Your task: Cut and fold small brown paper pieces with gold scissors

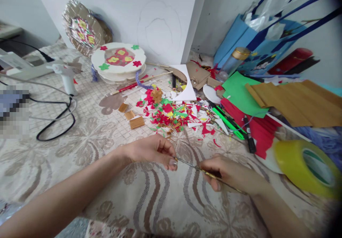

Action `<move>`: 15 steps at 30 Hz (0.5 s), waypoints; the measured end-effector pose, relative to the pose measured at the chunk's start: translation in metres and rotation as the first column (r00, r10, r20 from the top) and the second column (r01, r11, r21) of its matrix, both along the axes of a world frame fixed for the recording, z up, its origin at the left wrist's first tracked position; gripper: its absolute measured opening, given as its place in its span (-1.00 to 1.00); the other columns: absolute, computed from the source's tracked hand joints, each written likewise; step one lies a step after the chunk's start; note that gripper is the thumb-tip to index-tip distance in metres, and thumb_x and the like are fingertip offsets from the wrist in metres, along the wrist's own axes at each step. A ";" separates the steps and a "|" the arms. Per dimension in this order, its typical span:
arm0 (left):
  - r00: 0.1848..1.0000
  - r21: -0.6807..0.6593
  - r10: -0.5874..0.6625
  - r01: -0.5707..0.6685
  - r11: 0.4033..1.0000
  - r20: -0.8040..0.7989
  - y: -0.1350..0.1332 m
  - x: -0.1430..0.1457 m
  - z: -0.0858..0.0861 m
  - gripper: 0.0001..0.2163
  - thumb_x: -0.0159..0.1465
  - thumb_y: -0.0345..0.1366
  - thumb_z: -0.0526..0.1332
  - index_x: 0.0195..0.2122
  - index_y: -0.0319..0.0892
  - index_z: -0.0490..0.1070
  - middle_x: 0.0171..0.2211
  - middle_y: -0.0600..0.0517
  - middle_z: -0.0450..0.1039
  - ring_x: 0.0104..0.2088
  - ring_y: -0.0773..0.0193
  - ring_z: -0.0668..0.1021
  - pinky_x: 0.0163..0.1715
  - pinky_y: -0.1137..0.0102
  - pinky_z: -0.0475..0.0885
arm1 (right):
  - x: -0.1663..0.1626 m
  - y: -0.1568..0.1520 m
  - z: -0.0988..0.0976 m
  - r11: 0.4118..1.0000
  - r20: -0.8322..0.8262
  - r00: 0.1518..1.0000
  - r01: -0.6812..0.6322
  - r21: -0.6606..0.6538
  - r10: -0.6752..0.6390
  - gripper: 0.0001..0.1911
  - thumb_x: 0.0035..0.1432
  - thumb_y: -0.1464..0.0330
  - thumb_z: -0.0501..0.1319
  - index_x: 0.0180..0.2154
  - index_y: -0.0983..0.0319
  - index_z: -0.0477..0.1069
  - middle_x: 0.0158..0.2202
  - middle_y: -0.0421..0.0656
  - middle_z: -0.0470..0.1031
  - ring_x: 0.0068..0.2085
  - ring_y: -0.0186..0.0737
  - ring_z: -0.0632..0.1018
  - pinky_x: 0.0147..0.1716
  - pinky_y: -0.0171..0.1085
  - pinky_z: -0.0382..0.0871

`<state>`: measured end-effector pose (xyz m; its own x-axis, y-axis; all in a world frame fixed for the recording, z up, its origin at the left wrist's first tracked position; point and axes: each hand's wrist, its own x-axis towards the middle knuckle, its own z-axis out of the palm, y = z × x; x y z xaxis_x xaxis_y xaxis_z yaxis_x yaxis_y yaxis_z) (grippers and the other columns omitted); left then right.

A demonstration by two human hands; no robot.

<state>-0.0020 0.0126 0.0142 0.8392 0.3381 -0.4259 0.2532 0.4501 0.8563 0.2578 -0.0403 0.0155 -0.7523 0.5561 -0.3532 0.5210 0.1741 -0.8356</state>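
My left hand [153, 151] is closed in a pinch on one end of a thin shiny gold strip [190, 165]. My right hand [231, 174] is closed round the same strip further along, and the strip's tail runs out past its wrist. Both hands hover low over a patterned beige cloth [112, 142]. Just beyond them lies a heap of red, green, yellow and white paper scraps [176, 113].
A yellow tape roll [307, 168] sits at the right, near red, green and brown paper sheets [288, 102] and a green marker [229, 122]. Decorated paper plates [119, 62], a white glue gun [65, 76] with black cable, and a blue bag [256, 46] stand further back.
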 end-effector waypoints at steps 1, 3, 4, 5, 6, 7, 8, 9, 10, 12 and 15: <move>1.000 -0.002 -0.001 0.001 1.000 0.002 0.000 0.000 0.000 -0.83 0.04 -0.23 0.34 -0.43 -0.23 0.50 -0.48 0.09 0.51 -0.44 0.41 0.50 -0.37 0.53 0.36 | 0.000 0.000 0.001 1.000 -0.004 1.000 0.008 0.005 -0.008 -0.40 0.07 -0.16 -0.05 -0.54 0.26 0.23 -0.62 -0.27 0.26 -0.59 -0.39 0.25 -0.60 -0.38 -0.01; 1.000 -0.006 0.000 0.000 1.000 0.009 0.000 0.000 -0.001 -0.82 0.04 -0.22 0.34 -0.43 -0.23 0.50 -0.48 0.09 0.51 -0.44 0.41 0.50 -0.36 0.52 0.36 | -0.001 0.001 0.002 1.000 0.000 1.000 0.021 0.014 -0.021 -0.37 0.02 -0.19 -0.07 -0.54 0.26 0.23 -0.61 -0.27 0.27 -0.59 -0.39 0.24 -0.60 -0.37 -0.03; 1.000 -0.006 0.000 0.000 1.000 0.012 0.000 0.000 -0.001 -0.82 0.04 -0.22 0.34 -0.43 -0.23 0.50 -0.48 0.08 0.51 -0.44 0.41 0.50 -0.36 0.52 0.36 | -0.001 0.001 0.003 1.000 0.008 1.000 0.025 0.017 -0.025 -0.37 0.02 -0.19 -0.07 -0.54 0.26 0.23 -0.61 -0.27 0.27 -0.58 -0.39 0.23 -0.60 -0.37 -0.04; 1.000 -0.005 -0.001 0.001 1.000 0.014 0.000 -0.001 -0.001 -0.82 0.04 -0.22 0.34 -0.43 -0.23 0.50 -0.48 0.08 0.51 -0.44 0.41 0.50 -0.36 0.52 0.36 | -0.002 0.001 0.004 0.999 0.016 0.999 0.028 0.024 -0.028 -0.38 0.02 -0.19 -0.06 -0.54 0.26 0.23 -0.61 -0.28 0.27 -0.58 -0.39 0.23 -0.59 -0.37 -0.04; 1.000 -0.001 -0.003 0.003 1.000 0.014 0.000 -0.001 -0.001 -0.82 0.04 -0.21 0.34 -0.43 -0.23 0.50 -0.48 0.08 0.51 -0.44 0.41 0.50 -0.36 0.52 0.36 | -0.002 0.001 0.005 0.999 0.026 0.999 0.030 0.032 -0.030 -0.39 0.03 -0.18 -0.05 -0.54 0.26 0.23 -0.61 -0.28 0.26 -0.58 -0.39 0.22 -0.59 -0.37 -0.05; 1.000 0.005 -0.006 0.005 1.000 0.014 0.000 -0.001 -0.001 -0.82 0.05 -0.21 0.34 -0.43 -0.22 0.50 -0.48 0.08 0.51 -0.44 0.41 0.50 -0.36 0.52 0.36 | -0.002 0.000 0.005 0.999 0.039 0.999 0.032 0.039 -0.034 -0.41 0.04 -0.16 -0.03 -0.55 0.26 0.22 -0.62 -0.28 0.26 -0.58 -0.39 0.22 -0.59 -0.36 -0.05; 1.000 0.011 -0.007 0.007 1.000 0.014 0.000 -0.001 -0.001 -0.82 0.05 -0.21 0.33 -0.43 -0.22 0.50 -0.48 0.08 0.51 -0.44 0.41 0.50 -0.36 0.52 0.36 | -0.003 0.000 0.005 0.998 0.049 0.998 0.035 0.045 -0.037 -0.43 0.06 -0.14 -0.01 -0.55 0.25 0.22 -0.62 -0.28 0.26 -0.58 -0.39 0.22 -0.59 -0.36 -0.06; 1.000 0.015 -0.007 0.007 1.000 0.013 0.000 -0.001 -0.001 -0.82 0.05 -0.20 0.33 -0.43 -0.22 0.50 -0.48 0.08 0.52 -0.44 0.41 0.50 -0.37 0.52 0.36 | -0.003 0.000 0.006 0.998 0.058 0.998 0.037 0.050 -0.040 -0.45 0.07 -0.11 0.01 -0.55 0.25 0.22 -0.62 -0.28 0.27 -0.58 -0.39 0.22 -0.60 -0.36 -0.06; 1.000 0.017 -0.006 0.006 1.000 0.013 0.000 -0.001 0.000 -0.82 0.05 -0.20 0.33 -0.43 -0.22 0.50 -0.48 0.08 0.52 -0.44 0.40 0.50 -0.37 0.51 0.37 | -0.003 0.000 0.006 0.998 0.064 0.997 0.041 0.054 -0.044 -0.47 0.09 -0.09 0.04 -0.56 0.25 0.21 -0.62 -0.29 0.28 -0.59 -0.39 0.23 -0.60 -0.36 -0.06; 1.000 0.015 0.000 0.000 1.000 0.012 0.000 -0.001 0.000 -0.81 0.05 -0.19 0.33 -0.43 -0.22 0.50 -0.48 0.07 0.52 -0.44 0.40 0.50 -0.36 0.51 0.37 | -0.004 0.000 0.006 0.997 0.066 0.997 0.046 0.058 -0.050 -0.50 0.10 -0.05 0.07 -0.56 0.25 0.21 -0.62 -0.29 0.30 -0.59 -0.39 0.24 -0.60 -0.36 -0.06; 1.000 0.002 0.010 -0.010 1.000 0.014 0.000 -0.001 0.000 -0.82 0.05 -0.21 0.33 -0.43 -0.23 0.50 -0.48 0.07 0.52 -0.44 0.40 0.51 -0.35 0.51 0.38 | -0.005 0.000 0.007 0.996 0.069 0.996 0.056 0.063 -0.060 -0.53 0.12 0.01 0.09 -0.58 0.25 0.20 -0.63 -0.28 0.33 -0.60 -0.39 0.25 -0.61 -0.37 -0.05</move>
